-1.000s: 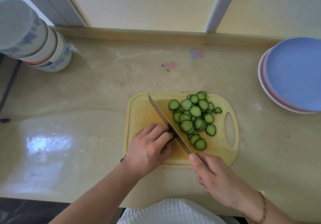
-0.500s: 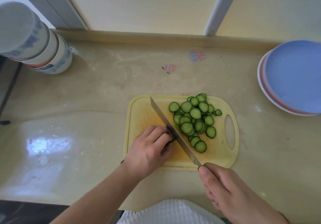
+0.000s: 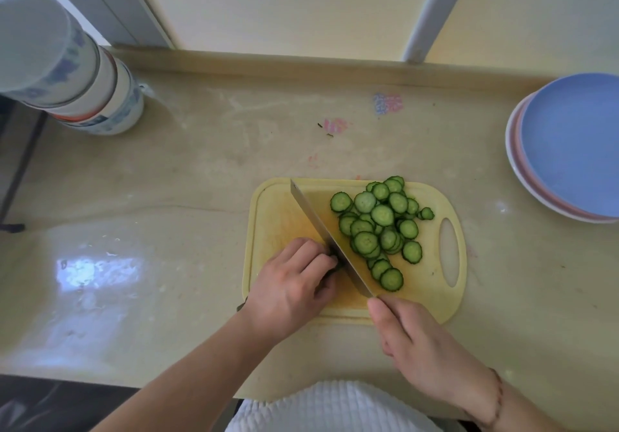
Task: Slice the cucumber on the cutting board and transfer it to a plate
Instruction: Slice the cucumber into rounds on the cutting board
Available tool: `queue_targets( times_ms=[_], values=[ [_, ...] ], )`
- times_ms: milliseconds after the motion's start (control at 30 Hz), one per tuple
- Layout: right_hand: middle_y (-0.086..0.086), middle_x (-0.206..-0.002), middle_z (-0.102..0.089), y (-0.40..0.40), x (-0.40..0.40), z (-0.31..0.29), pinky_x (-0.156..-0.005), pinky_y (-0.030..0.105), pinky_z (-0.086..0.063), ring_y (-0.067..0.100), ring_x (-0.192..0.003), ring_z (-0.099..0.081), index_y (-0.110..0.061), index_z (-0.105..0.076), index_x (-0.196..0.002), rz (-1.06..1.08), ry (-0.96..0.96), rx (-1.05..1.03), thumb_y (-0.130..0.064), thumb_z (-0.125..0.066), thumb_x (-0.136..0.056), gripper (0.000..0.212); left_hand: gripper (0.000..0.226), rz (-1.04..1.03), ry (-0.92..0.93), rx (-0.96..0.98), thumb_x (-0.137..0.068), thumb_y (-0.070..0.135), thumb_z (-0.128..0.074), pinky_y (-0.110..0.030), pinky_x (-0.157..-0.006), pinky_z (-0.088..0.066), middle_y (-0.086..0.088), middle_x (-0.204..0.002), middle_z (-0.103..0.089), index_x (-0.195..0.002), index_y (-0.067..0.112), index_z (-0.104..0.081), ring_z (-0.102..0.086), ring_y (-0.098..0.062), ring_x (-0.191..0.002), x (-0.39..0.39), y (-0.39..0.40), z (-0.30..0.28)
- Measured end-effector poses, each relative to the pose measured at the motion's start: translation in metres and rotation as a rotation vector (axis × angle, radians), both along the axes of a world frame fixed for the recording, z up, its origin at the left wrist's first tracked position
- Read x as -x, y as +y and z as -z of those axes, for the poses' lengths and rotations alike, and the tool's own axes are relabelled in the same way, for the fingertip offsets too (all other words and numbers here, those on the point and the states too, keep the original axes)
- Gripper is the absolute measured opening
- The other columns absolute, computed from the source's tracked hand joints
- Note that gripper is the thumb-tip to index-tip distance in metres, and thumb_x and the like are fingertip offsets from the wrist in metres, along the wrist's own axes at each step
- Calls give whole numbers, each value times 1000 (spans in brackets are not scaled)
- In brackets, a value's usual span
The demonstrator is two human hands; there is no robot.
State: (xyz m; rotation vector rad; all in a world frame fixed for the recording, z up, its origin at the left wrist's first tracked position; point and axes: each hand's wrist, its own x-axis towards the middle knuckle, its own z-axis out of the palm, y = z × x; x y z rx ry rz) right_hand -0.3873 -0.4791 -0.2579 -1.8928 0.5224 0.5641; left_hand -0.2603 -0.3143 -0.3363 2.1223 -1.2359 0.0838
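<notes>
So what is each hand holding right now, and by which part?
Right hand grips the knife by its handle, hidden in the fist. Left hand curls over the cucumber stub beside the blade; the exact hold is hidden.

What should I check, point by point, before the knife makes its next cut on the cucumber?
1. Right hand grips the knife handle: ok.
2. Left hand fingers curled on the cucumber stub, beside the blade: ok, but very close.
3. How much cucumber is left under the left hand: cannot tell, the hand hides it.
4. Cut slices lie right of the blade, out of its way: ok.
5. Cutting board lies flat on the counter: ok.
6. Blue plate free for the slices: ok, nothing on its visible part.
</notes>
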Motion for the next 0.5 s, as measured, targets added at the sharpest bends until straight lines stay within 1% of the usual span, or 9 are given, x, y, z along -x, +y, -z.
queue_targets(
  times_ms=[67, 133, 200, 267, 400, 500],
  values=[
    [-8, -50, -41, -3, -4, 2, -49, 29, -34, 4, -48, -36, -21, -44, -68, 15, 11, -20, -61, -29, -90, 48, 7, -10, 0, 6, -84, 8, -72, -39, -67, -56, -9, -91, -67, -89, 4, -71, -65, -29, -83, 0, 0, -2],
    [-10, -48, -39, -7, -4, 2, -48, 22, -30, 4, -46, -32, -21, -43, -69, 49, 20, -40, -62, -29, -90, 48, 9, -23, 1, 15, -83, 10, -73, -38, -69, -56, -9, -91, -68, -88, 3, -73, -64, -30, -84, 0, -1, -3],
    [-10, -47, -38, -9, -3, -1, -47, 20, -28, 4, -44, -31, -21, -43, -68, 61, 10, -22, -62, -29, -89, 49, 7, -23, -6, 25, -85, 8, -74, -37, -71, -55, -9, -91, -68, -88, 2, -73, -63, -29, -83, 0, -1, -4],
    [-8, -49, -38, -8, -2, -5, -47, 21, -29, 5, -45, -31, -20, -43, -67, 82, 15, -45, -63, -30, -88, 49, 6, -24, -4, 33, -85, 7, -75, -34, -72, -55, -9, -90, -67, -88, 2, -73, -63, -27, -82, 1, -1, -4],
    [-6, -53, -36, -5, 7, -16, -49, 31, -31, 10, -50, -32, -21, -41, -67, 70, 4, -115, -64, -33, -90, 50, 5, -42, -4, 56, -84, 5, -76, -32, -71, -55, -8, -88, -68, -84, 2, -72, -64, -26, -80, 0, -1, -5],
    [-5, -54, -35, -1, 12, -20, -51, 35, -29, 11, -51, -31, -20, -41, -68, 57, -16, -89, -72, -33, -87, 55, 5, -40, -18, 62, -83, 4, -77, -32, -71, -55, -8, -85, -67, -82, 2, -72, -64, -26, -80, -1, 0, -4]
  ],
)
